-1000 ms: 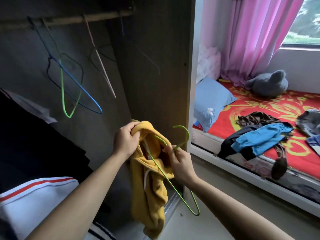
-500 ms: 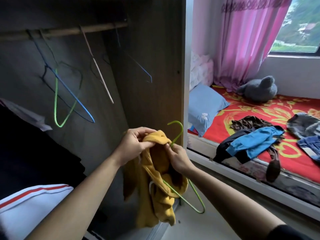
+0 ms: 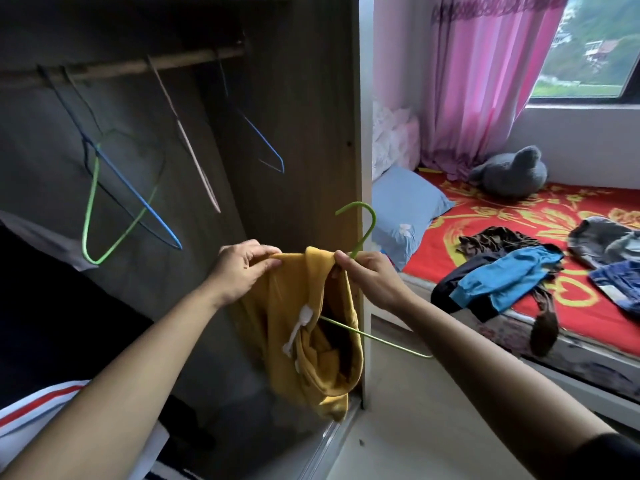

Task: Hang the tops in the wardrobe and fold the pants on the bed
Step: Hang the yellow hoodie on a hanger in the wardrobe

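A yellow hooded top (image 3: 304, 344) hangs in front of the open wardrobe with a green wire hanger (image 3: 363, 233) threaded into it; the hook sticks up above the collar and one arm pokes out low on the right. My left hand (image 3: 242, 268) pinches the top's left shoulder. My right hand (image 3: 370, 278) grips the collar and the hanger's neck. The wardrobe rail (image 3: 138, 69) runs above, carrying several bare hangers (image 3: 135, 202). More clothes, among them a blue and black garment (image 3: 502, 282), lie on the red bed (image 3: 519, 216).
The wardrobe's side panel (image 3: 311, 150) stands just behind the top. Dark and white clothes (image 3: 45, 341) hang at the left. A blue pillow (image 3: 405, 209) and a grey plush toy (image 3: 509, 171) rest on the bed by the pink curtain (image 3: 485, 74).
Both hands have lifted the yellow top and spread its shoulder line apart. The hanger has gone deeper into the garment, with its hook now upright above the collar.
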Demonstrator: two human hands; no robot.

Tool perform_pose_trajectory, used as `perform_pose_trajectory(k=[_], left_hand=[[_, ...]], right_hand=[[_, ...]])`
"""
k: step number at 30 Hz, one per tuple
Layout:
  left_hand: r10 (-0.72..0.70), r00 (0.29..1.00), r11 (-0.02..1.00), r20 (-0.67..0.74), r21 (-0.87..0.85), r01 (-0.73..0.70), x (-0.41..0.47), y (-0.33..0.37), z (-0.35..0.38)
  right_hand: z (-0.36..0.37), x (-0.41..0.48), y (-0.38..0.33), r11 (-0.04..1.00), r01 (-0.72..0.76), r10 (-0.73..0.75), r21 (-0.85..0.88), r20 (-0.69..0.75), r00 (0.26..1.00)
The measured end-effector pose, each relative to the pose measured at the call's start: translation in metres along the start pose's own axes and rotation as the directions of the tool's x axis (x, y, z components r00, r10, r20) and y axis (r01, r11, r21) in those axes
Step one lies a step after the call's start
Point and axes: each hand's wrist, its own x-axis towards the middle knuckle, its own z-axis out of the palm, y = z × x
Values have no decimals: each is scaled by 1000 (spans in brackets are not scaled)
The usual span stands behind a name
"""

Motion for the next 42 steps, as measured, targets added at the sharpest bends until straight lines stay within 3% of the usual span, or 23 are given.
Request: perform_pose_trajectory(k=[5, 9, 13, 19, 23, 26, 29, 33, 36, 39, 42], left_hand=[[-56, 998, 965, 14, -255, 58, 0, 11, 9], [-90, 995, 936, 52, -338, 102, 3, 22, 20], [-76, 983, 971, 169, -212, 112, 2, 42, 29], [-260, 913, 966, 313, 99, 241, -6, 57, 33], [-352, 926, 936, 136, 83, 343, -15, 48, 46], [-453, 891, 891, 20, -27, 453, -15, 37, 48], [-494, 868, 869, -59, -60, 490, -17, 34, 49], [-473, 873, 879, -116, 10, 477, -18, 40, 56], [-522, 838, 851, -157, -35, 524, -15, 43, 52], [-534, 827, 845, -175, -115, 521, -12, 46, 45], [-455, 866, 890, -206, -116, 440, -12, 49, 40]], right_hand=[[-3, 3, 4, 989, -48, 42, -138, -47, 998], [12, 0, 14, 985, -90, 81, -148, -68, 994], [24, 8, 16, 986, -88, 77, -139, -84, 993], [27, 11, 23, 991, -74, 62, -107, -114, 992], [29, 2, 35, 982, -20, -12, -190, -162, 987], [26, -11, 63, 919, -69, -34, -389, -252, 967], [34, -29, 93, 827, -247, 22, -505, -409, 912], [58, -43, 104, 862, -378, 115, -337, -598, 793], [67, -46, 110, 856, -435, 162, -278, -655, 738], [75, -45, 122, 754, -631, 454, -184, -548, 703], [79, -35, 123, 516, -849, 838, 110, -272, 474]])
